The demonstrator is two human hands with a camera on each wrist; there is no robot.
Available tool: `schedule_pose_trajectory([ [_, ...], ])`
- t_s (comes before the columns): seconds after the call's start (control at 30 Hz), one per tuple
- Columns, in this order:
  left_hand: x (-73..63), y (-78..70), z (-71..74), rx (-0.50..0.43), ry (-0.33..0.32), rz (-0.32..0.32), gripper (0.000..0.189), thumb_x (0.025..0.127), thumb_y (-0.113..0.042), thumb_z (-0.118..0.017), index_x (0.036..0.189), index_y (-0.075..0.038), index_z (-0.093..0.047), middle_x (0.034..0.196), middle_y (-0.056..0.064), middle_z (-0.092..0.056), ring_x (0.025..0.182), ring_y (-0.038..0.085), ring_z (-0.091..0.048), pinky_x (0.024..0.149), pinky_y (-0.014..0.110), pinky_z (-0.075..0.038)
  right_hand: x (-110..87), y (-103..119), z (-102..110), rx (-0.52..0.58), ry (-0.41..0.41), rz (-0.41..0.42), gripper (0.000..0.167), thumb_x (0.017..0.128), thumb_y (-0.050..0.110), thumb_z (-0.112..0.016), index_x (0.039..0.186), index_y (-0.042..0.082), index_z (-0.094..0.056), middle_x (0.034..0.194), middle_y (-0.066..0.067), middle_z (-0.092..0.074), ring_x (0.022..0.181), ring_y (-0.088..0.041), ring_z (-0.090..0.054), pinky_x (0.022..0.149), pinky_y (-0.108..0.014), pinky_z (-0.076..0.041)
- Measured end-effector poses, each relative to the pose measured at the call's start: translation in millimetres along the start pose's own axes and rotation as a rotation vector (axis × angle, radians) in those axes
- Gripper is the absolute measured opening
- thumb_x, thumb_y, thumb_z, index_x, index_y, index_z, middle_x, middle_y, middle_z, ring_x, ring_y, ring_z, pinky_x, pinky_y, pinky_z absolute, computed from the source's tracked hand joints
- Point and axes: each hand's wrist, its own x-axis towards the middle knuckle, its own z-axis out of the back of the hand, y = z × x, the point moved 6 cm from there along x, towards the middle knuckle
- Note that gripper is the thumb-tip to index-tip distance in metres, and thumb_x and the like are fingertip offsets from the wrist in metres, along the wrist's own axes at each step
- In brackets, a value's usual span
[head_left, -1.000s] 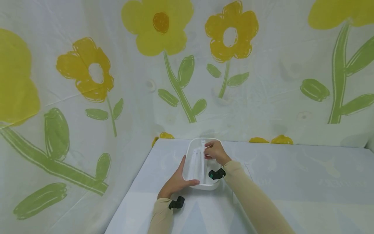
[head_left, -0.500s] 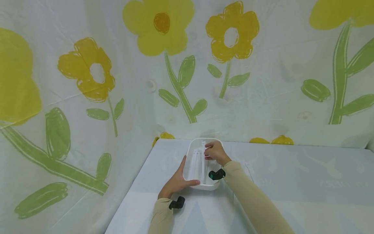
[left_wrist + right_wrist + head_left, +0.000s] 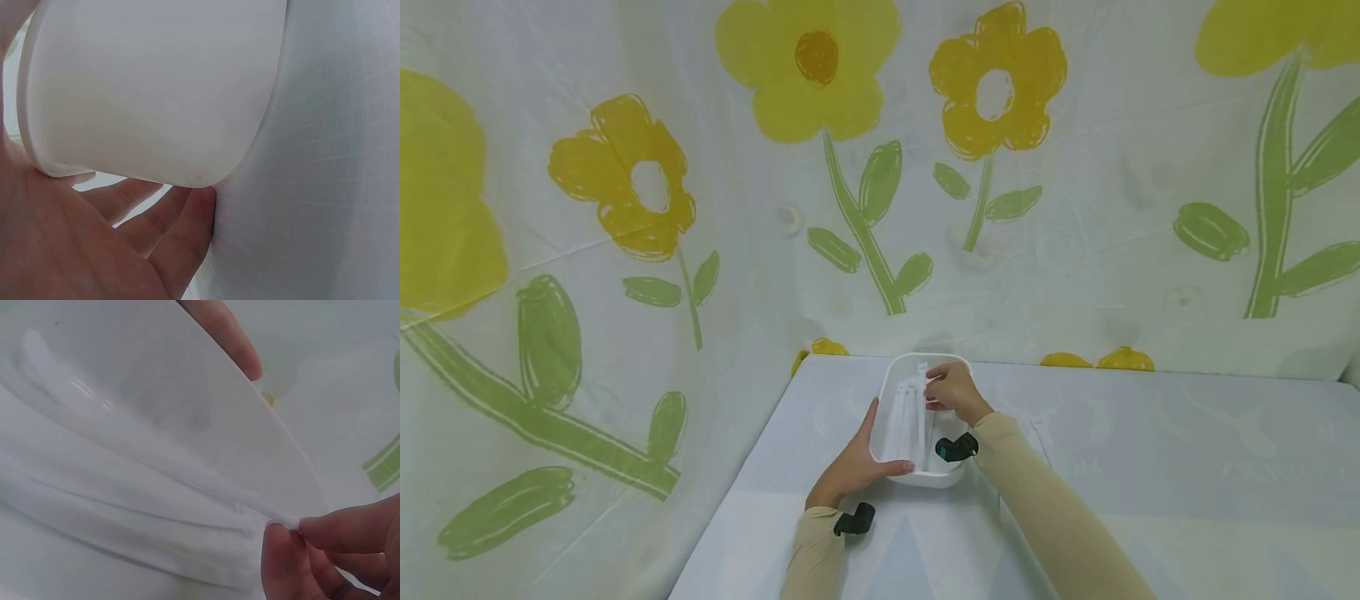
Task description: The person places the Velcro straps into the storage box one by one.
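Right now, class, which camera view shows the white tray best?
The head view: it shows the white tray nearly whole, with the left hand and right hand covering parts. The left wrist view shows mainly its outer wall; the right wrist view shows part of its inside, where white strips lie.

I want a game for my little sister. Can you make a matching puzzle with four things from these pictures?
Column one:
1. left hand
2. right hand
3. sleeves
4. flowers

Column two:
A. printed on the backdrop
B. pinches a thin white strip
C. beige
D. holds the side of the white tray

Right pairs: 1-D, 2-B, 3-C, 4-A
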Motion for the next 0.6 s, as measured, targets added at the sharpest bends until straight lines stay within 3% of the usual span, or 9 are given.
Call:
schedule_pose_trajectory([
  [0.6,0.2,1.6,-0.7,0.007,-0.013,0.030,0.131,0.075,-0.047,-0.091,0.168,-0.029,0.000,0.172,0.010,-0.025,0.141,0.034,-0.044,0.118,0.067,-0.035,0.2,0.2,-0.6,-0.018,0.009,-0.022,0.042,0.093,-0.006,-0.064,0.135,-0.010,-0.058,0.116,-0.025,-0.065,0.086,-0.024,-0.068,0.072,-0.031,-0.064],
])
